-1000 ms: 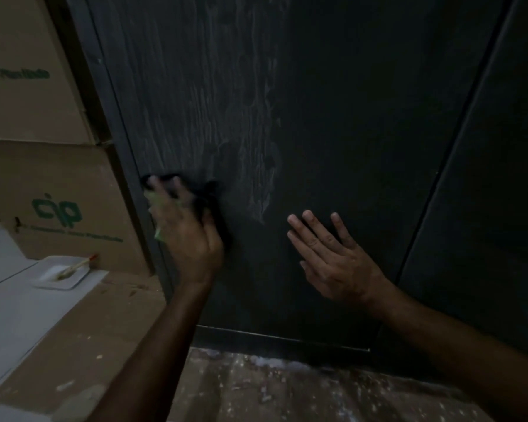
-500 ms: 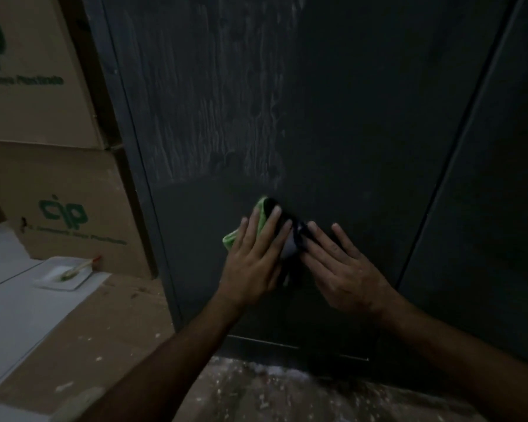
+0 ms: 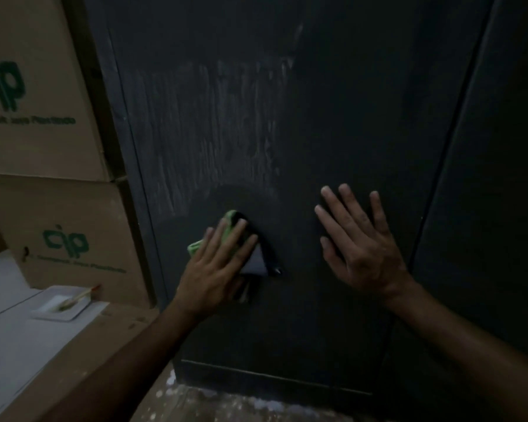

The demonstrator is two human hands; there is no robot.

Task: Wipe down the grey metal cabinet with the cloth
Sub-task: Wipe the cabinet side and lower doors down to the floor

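The dark grey metal cabinet [image 3: 333, 117] fills the middle of the head view, its door streaked with pale smears in the upper left part. My left hand [image 3: 217, 266] presses a folded green and grey cloth [image 3: 230, 226] flat against the door with straight fingers, below the smears. My right hand [image 3: 357, 242] rests flat on the door to the right of the cloth, fingers spread and holding nothing. A gap of bare door separates the two hands.
Stacked cardboard boxes [image 3: 43, 117] with green print stand against the cabinet's left side. A white tray [image 3: 63, 304] holding a small brush lies on white sheets at the lower left. The speckled floor [image 3: 226, 403] runs along the cabinet's base.
My left hand swept the cloth from the door's left edge rightward to my right hand, then back left a little. The right hand stayed flat on the door.
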